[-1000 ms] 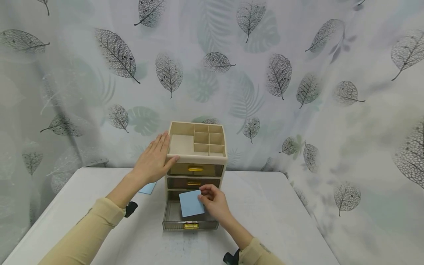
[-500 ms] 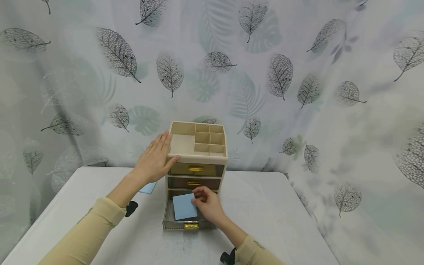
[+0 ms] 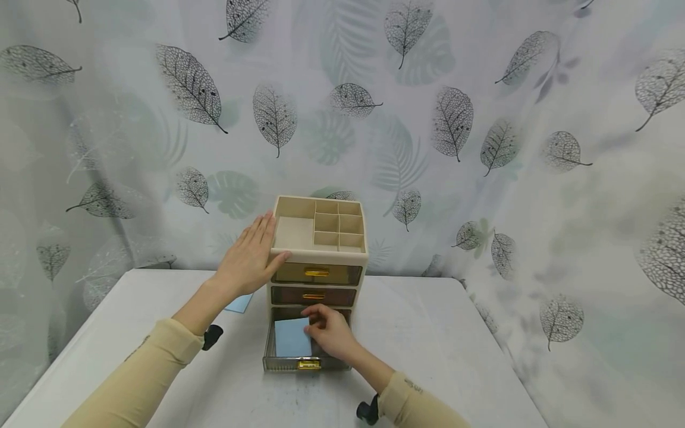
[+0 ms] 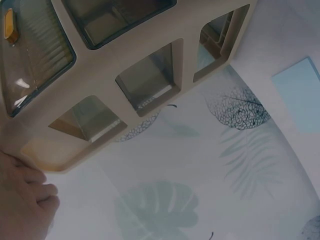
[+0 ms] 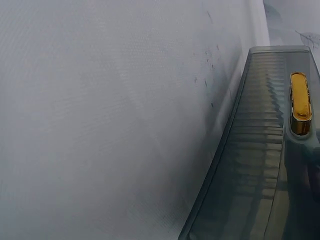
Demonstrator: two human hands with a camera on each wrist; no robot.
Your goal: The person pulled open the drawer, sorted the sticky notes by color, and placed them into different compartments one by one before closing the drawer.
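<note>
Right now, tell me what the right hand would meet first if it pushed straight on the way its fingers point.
The right hand points into the open bottom drawer, beside the blue paper pad. Going on, it would probably meet the organizer's back wall, though depth is unclear.

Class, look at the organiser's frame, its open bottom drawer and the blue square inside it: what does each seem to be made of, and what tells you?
Organiser frame: probably matte beige plastic, with moulded, rounded edges.
Bottom drawer: likely smoky translucent plastic, ribbed and see-through; its handle looks shiny gold, metal or plated.
Blue square: seemingly thin matte paper, flat under the right hand.
</note>
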